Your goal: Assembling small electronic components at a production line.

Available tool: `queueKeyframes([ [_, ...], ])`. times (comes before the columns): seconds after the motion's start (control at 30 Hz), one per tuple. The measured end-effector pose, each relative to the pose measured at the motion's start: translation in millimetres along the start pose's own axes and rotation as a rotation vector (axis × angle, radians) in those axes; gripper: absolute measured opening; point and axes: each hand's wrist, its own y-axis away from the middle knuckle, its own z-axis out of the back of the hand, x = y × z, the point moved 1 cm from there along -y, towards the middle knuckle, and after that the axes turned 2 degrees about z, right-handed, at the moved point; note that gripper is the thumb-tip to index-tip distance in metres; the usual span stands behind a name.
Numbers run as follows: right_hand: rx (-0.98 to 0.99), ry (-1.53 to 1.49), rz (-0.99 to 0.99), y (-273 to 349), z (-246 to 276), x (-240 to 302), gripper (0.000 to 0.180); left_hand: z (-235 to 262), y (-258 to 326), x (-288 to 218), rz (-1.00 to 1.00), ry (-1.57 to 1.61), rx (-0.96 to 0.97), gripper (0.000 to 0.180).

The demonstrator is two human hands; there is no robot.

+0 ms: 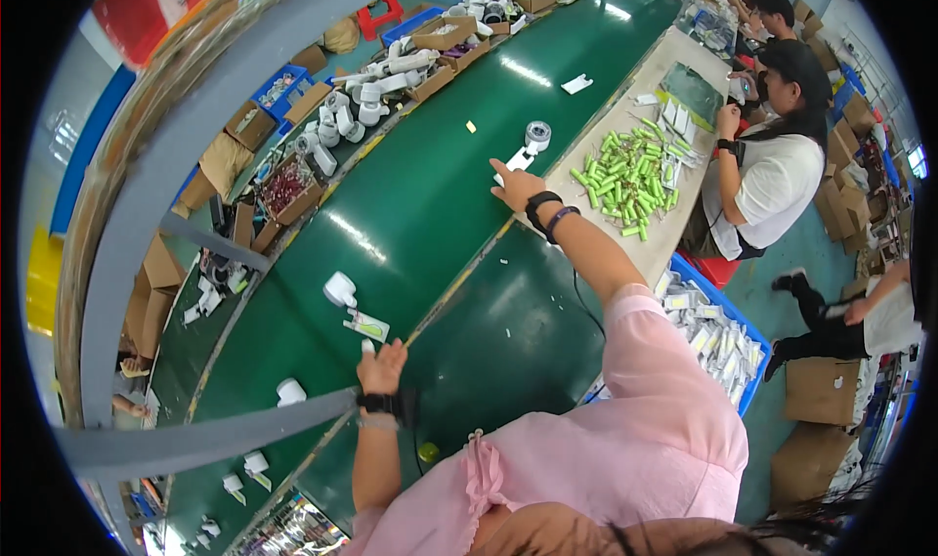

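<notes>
My right hand [520, 189] reaches out over the green conveyor belt [430, 185], its fingers closed on the flat white end of a small device with a round grey-and-white head [536, 134]. A dark band circles that wrist. My left hand [383, 368] is at the belt's near edge, fingers apart and holding nothing. Just beyond its fingertips lies a flat white housing [367, 325] with a green cell showing in it. A white rounded head [340, 289] sits beside that housing; whether the two are joined I cannot tell.
Green wired battery cells [630, 175] are heaped on a pale side table at right, where a co-worker [772, 155] sits. A blue crate [752, 380] holds white parts. A grey metal bar [215, 434] crosses near my left forearm. More white devices [256, 463] lie on the belt.
</notes>
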Motion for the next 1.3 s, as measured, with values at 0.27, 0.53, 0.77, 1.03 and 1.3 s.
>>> queueKeyframes([
  [0.27,0.064,0.012,-0.317,-68.1,-17.2,-14.4,0.056,-22.8,95.4,24.4,0.104,-0.180,0.313,0.029],
  [0.53,0.050,-1.267,-0.127,20.2,-8.3,-2.6,0.016,-49.1,111.2,48.2,0.197,-0.163,0.511,0.030],
  [0.77,0.520,-1.419,0.390,227.7,11.2,103.1,0.017,-93.5,152.5,43.1,0.046,-0.236,0.691,0.061],
  [1.03,0.511,-1.205,0.560,339.0,2.6,142.9,0.020,-76.9,213.9,58.5,0.070,-0.041,0.867,0.064],
  [1.3,0.727,-1.333,0.410,329.8,-26.1,148.2,0.029,-38.5,230.9,58.6,0.117,-0.196,0.689,0.062],
])
